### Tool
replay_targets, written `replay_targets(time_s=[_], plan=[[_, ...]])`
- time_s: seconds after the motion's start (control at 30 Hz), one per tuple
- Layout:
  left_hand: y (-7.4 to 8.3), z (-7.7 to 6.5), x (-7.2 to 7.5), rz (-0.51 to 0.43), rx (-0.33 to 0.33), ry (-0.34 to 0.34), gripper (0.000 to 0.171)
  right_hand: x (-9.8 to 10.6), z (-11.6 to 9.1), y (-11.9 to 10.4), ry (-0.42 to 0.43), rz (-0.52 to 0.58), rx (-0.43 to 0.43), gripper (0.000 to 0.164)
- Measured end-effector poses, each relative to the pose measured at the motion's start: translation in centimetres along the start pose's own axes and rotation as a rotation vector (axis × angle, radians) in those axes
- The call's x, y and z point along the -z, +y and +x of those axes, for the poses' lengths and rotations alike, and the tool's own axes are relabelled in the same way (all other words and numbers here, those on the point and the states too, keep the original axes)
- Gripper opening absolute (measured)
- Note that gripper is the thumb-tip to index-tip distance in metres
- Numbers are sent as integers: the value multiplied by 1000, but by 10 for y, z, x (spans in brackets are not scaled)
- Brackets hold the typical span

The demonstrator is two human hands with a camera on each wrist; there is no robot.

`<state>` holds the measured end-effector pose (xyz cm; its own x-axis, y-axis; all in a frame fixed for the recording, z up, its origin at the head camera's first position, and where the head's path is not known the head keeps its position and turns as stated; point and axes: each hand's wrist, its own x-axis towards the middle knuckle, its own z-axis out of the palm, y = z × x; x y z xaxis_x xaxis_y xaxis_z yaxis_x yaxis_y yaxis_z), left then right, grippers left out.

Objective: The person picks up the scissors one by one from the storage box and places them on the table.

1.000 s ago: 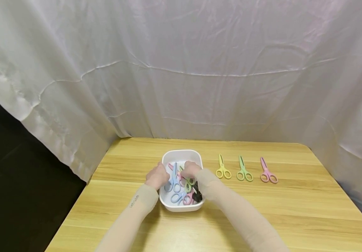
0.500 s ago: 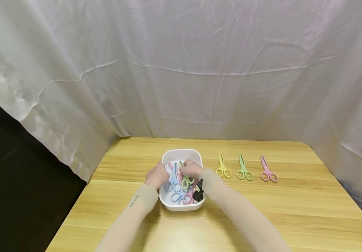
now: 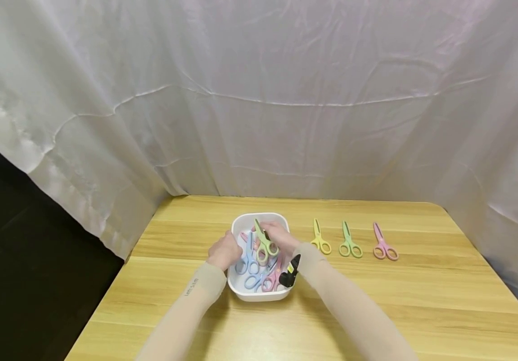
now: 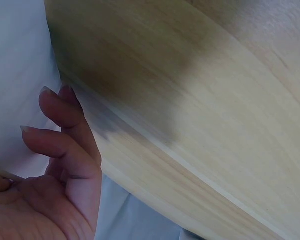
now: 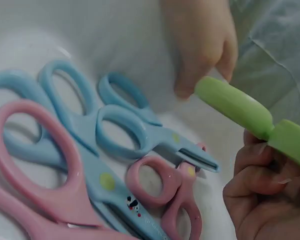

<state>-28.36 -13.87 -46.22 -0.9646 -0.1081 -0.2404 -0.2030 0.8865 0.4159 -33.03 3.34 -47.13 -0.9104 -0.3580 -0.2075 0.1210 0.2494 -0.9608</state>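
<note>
- Surface (image 3: 444, 296): carries the bin (image 3: 261, 297).
- Bin: I see the left hand (image 3: 224, 249) pinching its left wall.
- Right hand (image 3: 281, 234): nearer the green scissors (image 3: 264, 241), its grip clamped on them.
- Green scissors: over the bin, just left of the right grip, long axis fore-and-aft, blades pointing far; compared with the earlier frame, they look raised, more blade showing.

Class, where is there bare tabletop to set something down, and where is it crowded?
Bare tabletop lies right of the row's pink scissors and between the left forearm and the tabletop's left edge. The white bin is crowded: blue scissors and others overlap, and the right hand holds green scissors above them.
</note>
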Motion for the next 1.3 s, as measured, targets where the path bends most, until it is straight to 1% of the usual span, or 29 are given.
replay_targets(time_s=[0.17,0.33,0.47,0.53,0.7,0.8,0.97,1.07,1.17,1.3], plan=[[1,-1,0,-4,6,6,63,3,1,-1,-20,130,-29,45],[1,-1,0,-1,4,3,62,5,0,-3,-13,229,-46,43],[0,-1,0,-10,7,5,64,8,-2,-4,-15,291,-59,41],[0,0,0,-16,7,6,63,9,-1,-3,-18,331,-62,40],[0,0,0,-18,4,3,60,12,0,-2,-27,454,-37,36],[0,0,0,-21,2,-1,62,13,0,-2,-27,524,-32,35],[0,-1,0,-27,0,-2,61,14,-1,-3,-43,659,-47,31],[0,0,0,-27,0,3,59,15,-2,-3,-54,700,-56,31],[0,0,0,-27,1,4,59,17,-3,-3,-65,717,-58,30],[0,0,-1,-26,1,4,58,19,-2,-3,-81,785,-51,28]])
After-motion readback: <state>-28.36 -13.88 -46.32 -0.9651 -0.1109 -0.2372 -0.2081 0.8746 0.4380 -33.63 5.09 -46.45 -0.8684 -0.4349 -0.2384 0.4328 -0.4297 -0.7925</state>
